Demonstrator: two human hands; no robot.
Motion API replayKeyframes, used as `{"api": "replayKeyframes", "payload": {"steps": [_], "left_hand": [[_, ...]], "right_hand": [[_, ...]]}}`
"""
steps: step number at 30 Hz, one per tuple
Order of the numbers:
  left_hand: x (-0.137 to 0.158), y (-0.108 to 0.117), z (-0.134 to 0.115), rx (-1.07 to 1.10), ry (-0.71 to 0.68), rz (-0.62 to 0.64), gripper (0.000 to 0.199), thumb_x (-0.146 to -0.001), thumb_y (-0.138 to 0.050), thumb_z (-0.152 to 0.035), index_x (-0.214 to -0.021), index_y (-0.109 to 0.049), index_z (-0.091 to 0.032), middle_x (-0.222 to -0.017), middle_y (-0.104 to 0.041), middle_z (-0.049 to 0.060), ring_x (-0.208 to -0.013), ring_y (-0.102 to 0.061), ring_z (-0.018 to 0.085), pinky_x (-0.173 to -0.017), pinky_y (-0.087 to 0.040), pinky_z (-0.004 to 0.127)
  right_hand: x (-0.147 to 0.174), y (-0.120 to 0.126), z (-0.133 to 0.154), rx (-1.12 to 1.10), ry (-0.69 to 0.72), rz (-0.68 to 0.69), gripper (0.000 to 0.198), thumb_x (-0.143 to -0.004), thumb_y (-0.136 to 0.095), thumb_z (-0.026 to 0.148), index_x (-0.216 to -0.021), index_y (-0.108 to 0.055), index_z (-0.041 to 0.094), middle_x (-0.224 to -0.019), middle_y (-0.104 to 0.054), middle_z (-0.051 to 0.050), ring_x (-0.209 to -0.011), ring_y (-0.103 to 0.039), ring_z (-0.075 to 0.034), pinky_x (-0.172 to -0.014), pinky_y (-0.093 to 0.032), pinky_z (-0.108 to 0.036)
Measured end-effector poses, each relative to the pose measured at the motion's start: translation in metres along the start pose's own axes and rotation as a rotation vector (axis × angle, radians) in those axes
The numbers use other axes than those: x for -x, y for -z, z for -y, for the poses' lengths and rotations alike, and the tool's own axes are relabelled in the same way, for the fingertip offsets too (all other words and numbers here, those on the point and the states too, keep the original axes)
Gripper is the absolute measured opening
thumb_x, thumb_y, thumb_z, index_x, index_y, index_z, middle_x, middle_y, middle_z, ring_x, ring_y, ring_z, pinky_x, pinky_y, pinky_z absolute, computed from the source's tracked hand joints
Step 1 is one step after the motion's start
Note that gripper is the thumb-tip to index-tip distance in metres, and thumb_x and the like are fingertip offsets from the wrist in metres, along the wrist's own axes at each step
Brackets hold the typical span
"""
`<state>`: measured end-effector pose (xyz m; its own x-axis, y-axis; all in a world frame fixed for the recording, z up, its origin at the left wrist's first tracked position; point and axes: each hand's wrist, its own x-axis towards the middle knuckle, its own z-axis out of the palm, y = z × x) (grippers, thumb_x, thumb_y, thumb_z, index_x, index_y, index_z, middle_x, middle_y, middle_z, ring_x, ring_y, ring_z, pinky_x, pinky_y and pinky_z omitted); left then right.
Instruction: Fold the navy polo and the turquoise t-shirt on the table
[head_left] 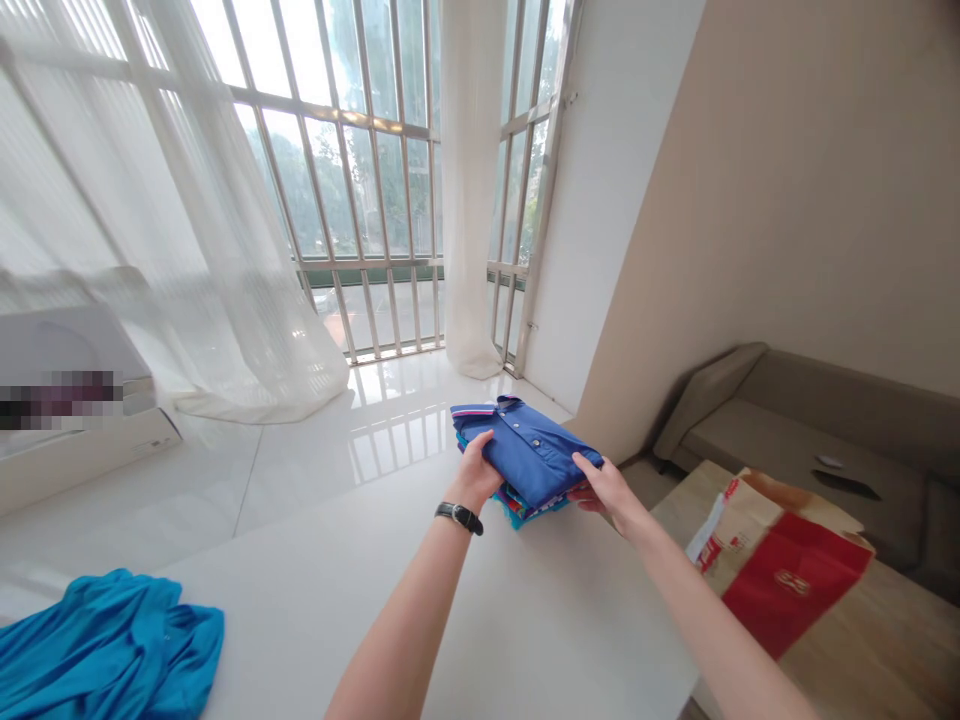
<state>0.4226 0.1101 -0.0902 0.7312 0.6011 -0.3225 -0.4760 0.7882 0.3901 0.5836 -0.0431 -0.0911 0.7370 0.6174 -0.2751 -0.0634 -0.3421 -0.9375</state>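
A folded blue polo shirt (529, 450) with a striped collar lies on top of a small stack of folded clothes (517, 510), on the white ledge. My left hand (476, 475), with a black watch on its wrist, grips the shirt's near left side, thumb on top and fingers hidden beneath. At the right edge my right hand (606, 492) pinches the shirt, thumb above and fingers under it. Whether the fingers also take in clothes lower in the stack cannot be told. A crumpled turquoise garment (120, 645) lies at the lower left.
A white box (82, 450) stands at the left by sheer curtains (247, 320). Behind the ledge is a barred window (367, 190). To the right, a red and brown paper bag (795, 570) lies on a table (900, 640), near a grey-brown sofa (817, 420).
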Motion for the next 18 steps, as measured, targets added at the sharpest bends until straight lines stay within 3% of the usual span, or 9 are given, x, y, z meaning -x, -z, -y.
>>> {"api": "replayKeyframes", "payload": {"steps": [2, 4, 6, 8, 11, 14, 16, 18], "left_hand": [[0.017, 0.005, -0.01, -0.037, 0.025, 0.013, 0.019, -0.092, -0.053, -0.015, -0.106, -0.062, -0.008, -0.094, -0.072, 0.013, -0.083, -0.072, 0.02, -0.086, -0.056, 0.033], [0.039, 0.014, -0.015, -0.064, 0.037, 0.024, 0.015, -0.092, -0.054, -0.014, -0.103, -0.062, -0.009, -0.097, -0.071, 0.015, -0.085, -0.072, 0.02, -0.087, -0.056, 0.032], [0.062, 0.022, -0.014, -0.095, 0.029, 0.015, 0.017, -0.091, -0.057, -0.016, -0.106, -0.061, -0.009, -0.105, -0.069, 0.018, -0.092, -0.072, 0.022, -0.091, -0.054, 0.033], [0.088, 0.029, -0.012, -0.167, -0.004, -0.017, 0.03, -0.089, -0.062, -0.019, -0.117, -0.057, -0.009, -0.114, -0.067, 0.021, -0.102, -0.07, 0.024, -0.097, -0.051, 0.035], [0.136, 0.041, -0.016, -0.451, -0.103, 0.001, 0.051, -0.089, -0.065, -0.028, -0.135, -0.05, -0.013, -0.131, -0.061, 0.02, -0.122, -0.06, 0.027, -0.108, -0.042, 0.039], [0.199, 0.066, -0.044, -1.003, -0.303, 0.046, 0.059, -0.089, -0.064, -0.038, -0.143, -0.048, -0.024, -0.15, -0.047, 0.012, -0.139, -0.043, 0.028, -0.116, -0.031, 0.044], [0.245, 0.096, -0.073, -1.476, -0.453, -0.102, 0.06, -0.088, -0.062, -0.043, -0.144, -0.048, -0.027, -0.156, -0.038, 0.009, -0.145, -0.032, 0.028, -0.12, -0.021, 0.046], [0.288, 0.135, -0.1, -1.893, -0.496, -0.455, 0.059, -0.088, -0.058, -0.045, -0.141, -0.052, -0.02, -0.157, -0.035, 0.014, -0.148, -0.023, 0.033, -0.119, -0.017, 0.05]], "right_hand": [[0.006, 0.006, 0.004, 0.136, 0.068, -0.094, 0.059, -0.077, -0.068, 0.051, -0.124, -0.051, 0.019, -0.115, -0.068, -0.019, -0.111, -0.064, -0.037, -0.089, -0.052, -0.055], [0.013, 0.006, 0.014, 0.372, 0.275, -0.21, 0.062, -0.08, -0.063, 0.044, -0.133, -0.047, 0.016, -0.137, -0.053, -0.023, -0.134, -0.043, -0.04, -0.106, -0.038, -0.058], [0.017, -0.002, 0.03, 0.706, 0.564, -0.313, 0.059, -0.086, -0.053, 0.037, -0.138, -0.044, 0.012, -0.145, -0.044, -0.024, -0.141, -0.03, -0.039, -0.113, -0.027, -0.055], [0.016, -0.018, 0.048, 0.997, 0.766, -0.337, 0.057, -0.089, -0.046, 0.038, -0.138, -0.046, 0.009, -0.145, -0.044, -0.024, -0.141, -0.029, -0.037, -0.115, -0.026, -0.051], [0.007, -0.046, 0.062, 1.165, 0.707, -0.215, 0.076, -0.086, -0.045, 0.061, -0.142, -0.044, 0.008, -0.147, -0.042, -0.023, -0.142, -0.028, -0.039, -0.114, -0.026, -0.051], [-0.004, -0.064, 0.051, 1.222, 0.541, -0.076, 0.102, -0.077, -0.042, 0.081, -0.149, -0.035, 0.009, -0.148, -0.041, -0.025, -0.136, -0.036, -0.044, -0.109, -0.031, -0.055], [-0.01, -0.068, 0.037, 1.233, 0.514, -0.05, 0.106, -0.075, -0.037, 0.084, -0.151, -0.032, 0.01, -0.149, -0.04, -0.025, -0.133, -0.041, -0.043, -0.107, -0.033, -0.054], [-0.015, -0.068, 0.025, 1.235, 0.517, -0.049, 0.107, -0.075, -0.035, 0.085, -0.152, -0.031, 0.011, -0.149, -0.039, -0.024, -0.133, -0.041, -0.043, -0.106, -0.034, -0.054]]}}
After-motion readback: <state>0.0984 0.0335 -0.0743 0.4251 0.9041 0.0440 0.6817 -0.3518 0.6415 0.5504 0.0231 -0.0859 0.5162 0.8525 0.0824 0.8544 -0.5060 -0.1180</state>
